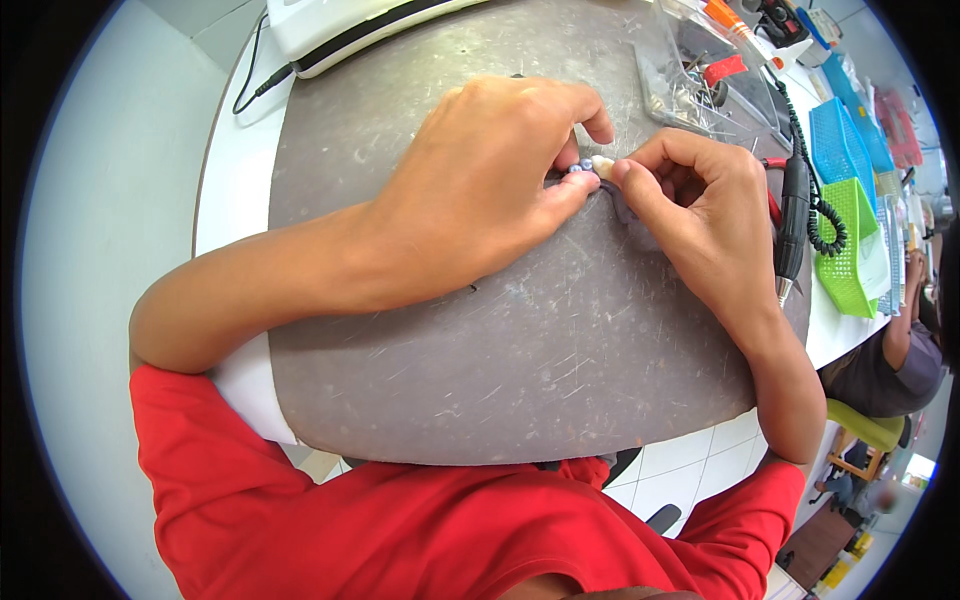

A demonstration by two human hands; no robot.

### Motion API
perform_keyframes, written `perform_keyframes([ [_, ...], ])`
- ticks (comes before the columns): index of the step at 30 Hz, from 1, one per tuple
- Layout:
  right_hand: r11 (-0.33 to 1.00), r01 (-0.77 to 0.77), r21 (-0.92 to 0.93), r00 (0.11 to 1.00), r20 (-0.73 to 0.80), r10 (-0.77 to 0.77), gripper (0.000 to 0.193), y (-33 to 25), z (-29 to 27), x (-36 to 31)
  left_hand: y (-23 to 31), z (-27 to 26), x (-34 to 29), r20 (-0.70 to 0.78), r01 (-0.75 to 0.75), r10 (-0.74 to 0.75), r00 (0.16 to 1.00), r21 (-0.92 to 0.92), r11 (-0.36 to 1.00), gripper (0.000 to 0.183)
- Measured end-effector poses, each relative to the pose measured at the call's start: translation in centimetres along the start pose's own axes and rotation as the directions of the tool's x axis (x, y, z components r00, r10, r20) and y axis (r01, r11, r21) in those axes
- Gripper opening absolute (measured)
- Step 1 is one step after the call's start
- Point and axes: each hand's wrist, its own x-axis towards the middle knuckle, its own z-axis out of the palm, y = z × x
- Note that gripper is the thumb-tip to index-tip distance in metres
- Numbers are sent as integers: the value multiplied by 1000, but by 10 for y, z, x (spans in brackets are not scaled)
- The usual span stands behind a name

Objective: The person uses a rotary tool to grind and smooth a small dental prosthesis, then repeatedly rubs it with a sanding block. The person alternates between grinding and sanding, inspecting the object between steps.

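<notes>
Near the far middle of the grey work mat [520, 370], my two hands meet fingertip to fingertip. Between the thumb and a finger of my left hand [480, 180] sits a small shiny blue-grey piece [581, 166], lumpy like metal tooth caps. My index finger on that side arches above it. My right hand [705, 195] pinches a tiny cream-white tooth-shaped piece [602, 165] between thumb and index finger, its other fingers curled in. Both pieces touch or nearly touch; I cannot tell whether they are joined. My fingertips hide part of each.
A black rotary handpiece [793, 215] with a coiled cord lies right of my right hand. Beyond stands a clear plastic box [690, 90] of small metal bits. Green [848, 245] and blue [840, 140] baskets line the right. A white device [350, 30] stands far left; another person [890, 360] sits right.
</notes>
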Motion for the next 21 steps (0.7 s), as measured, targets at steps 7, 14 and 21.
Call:
perform_keyframes([
  [7,996,73,-56,997,-24,-74,16,-4,-4,1,-2,-1,1,43,-46,43,998,54,998,23],
  [14,998,6,-61,1000,4,-6,16,-3,-9,-1,-2,0,2,17,-45,45,999,14,999,25],
  [21,992,96,-81,995,16,-95,15,-1,-7,1,-2,2,1,-1,-43,43,999,3,999,25],
])
